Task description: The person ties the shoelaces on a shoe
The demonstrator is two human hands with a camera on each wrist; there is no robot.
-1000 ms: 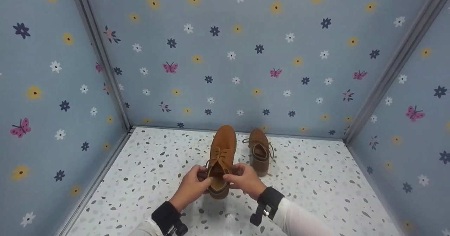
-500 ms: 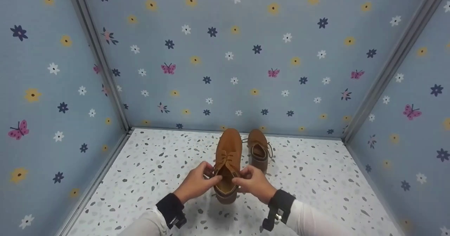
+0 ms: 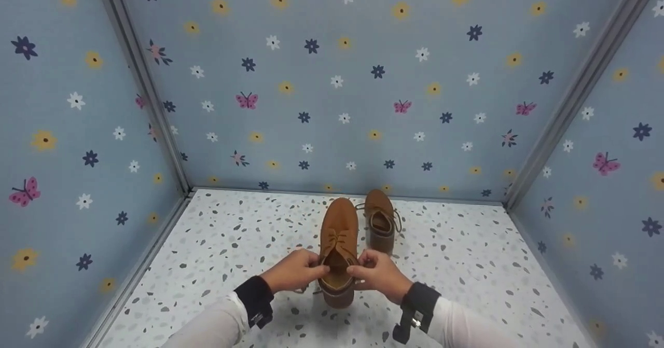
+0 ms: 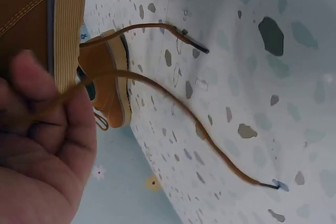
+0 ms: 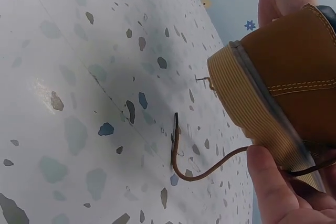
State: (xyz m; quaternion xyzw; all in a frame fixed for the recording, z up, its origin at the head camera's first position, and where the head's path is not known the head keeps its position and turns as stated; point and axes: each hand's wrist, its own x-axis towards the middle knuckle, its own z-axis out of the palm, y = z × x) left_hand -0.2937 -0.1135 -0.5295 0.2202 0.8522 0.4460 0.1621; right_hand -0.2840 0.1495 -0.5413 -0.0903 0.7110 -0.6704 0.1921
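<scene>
A brown lace-up shoe [image 3: 340, 223] is held by both hands, toe toward the back wall. In the right wrist view its ribbed tan sole [image 5: 247, 103] appears raised off the floor. My left hand [image 3: 296, 271] grips the left side of the ankle opening, thumb over the rim. The right side is gripped by my right hand [image 3: 383, 274] in the same way. One loose lace [image 4: 173, 98] passes across the left fingers and hangs down. Another lace end [image 5: 210, 170] dangles beside the right fingers. The matching shoe [image 3: 379, 223] stands on the floor to the right, its laces loose.
The floor [image 3: 456, 275] is white with grey speckles. Blue panels patterned with flowers and butterflies, such as the back wall [image 3: 332, 99], enclose it on three sides. Grey metal posts [image 3: 150, 88] stand at the corners.
The held shoe has moved slightly right and toward the person, along with both hands gripping it. The other shoe has stayed on the floor.
</scene>
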